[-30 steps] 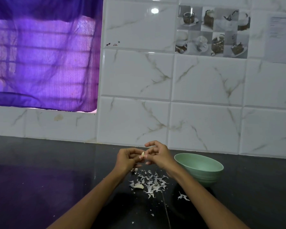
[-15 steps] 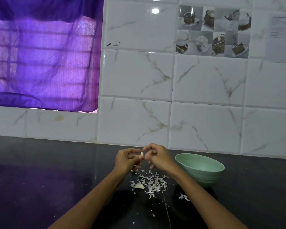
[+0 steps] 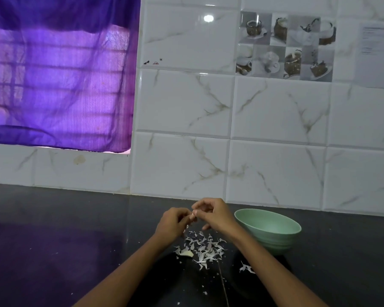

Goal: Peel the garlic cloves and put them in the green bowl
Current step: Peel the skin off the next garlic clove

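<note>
Left hand (image 3: 173, 224) and right hand (image 3: 213, 214), fingers curled, fingertips together.

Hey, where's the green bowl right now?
In the head view, the green bowl sits on the dark counter at lower right of centre, just right of the right hand and beyond the pile of garlic skins.

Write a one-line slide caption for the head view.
Both hands, left hand and right hand, pinch a garlic clove above scattered peels, beside the green bowl on a dark counter.
</note>
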